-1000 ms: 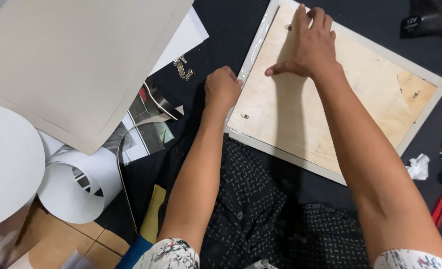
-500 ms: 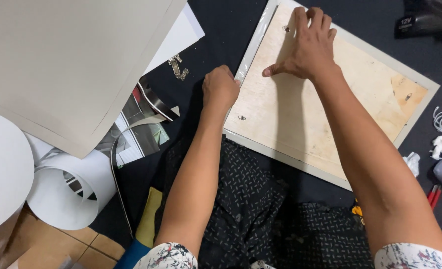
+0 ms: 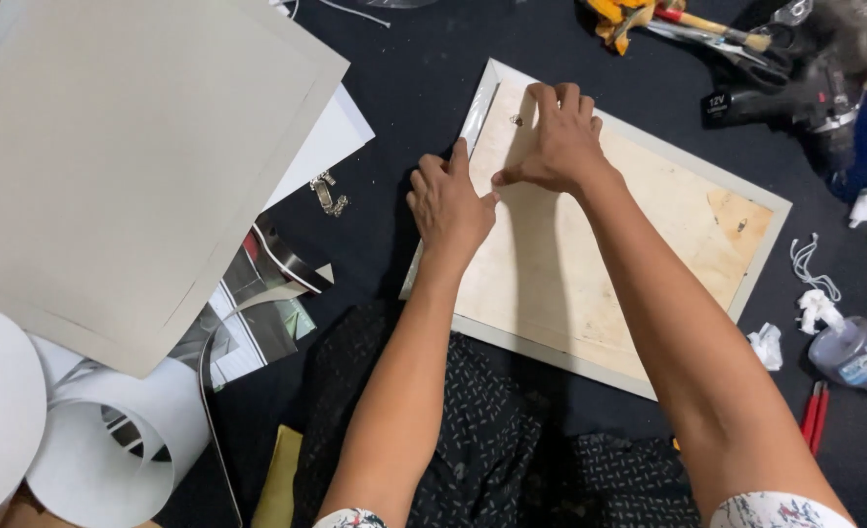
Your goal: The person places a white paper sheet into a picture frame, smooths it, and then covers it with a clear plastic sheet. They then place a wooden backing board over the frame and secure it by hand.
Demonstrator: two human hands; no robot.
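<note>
A picture frame (image 3: 761,256) with a pale rim lies face down on dark cloth, its wooden backing board (image 3: 609,293) facing up. My left hand (image 3: 448,205) is curled over the frame's left edge, its index finger pointing along the rim. My right hand (image 3: 556,142) lies flat on the board near the upper left corner, beside a small metal tab (image 3: 517,120). Its thumb touches my left hand's fingertips.
A large grey card sheet (image 3: 111,166) lies to the left over white paper, with a white cylinder (image 3: 111,460) below it. A small metal hinge (image 3: 328,193) lies near the frame. A power drill (image 3: 795,93), hand tools (image 3: 639,20), string (image 3: 810,264), a small bottle (image 3: 849,357) and red handles (image 3: 815,416) lie at the right.
My left hand has moved up along the frame's left edge and now meets my right thumb. The right hand stays on the board near the corner. The view has shifted.
</note>
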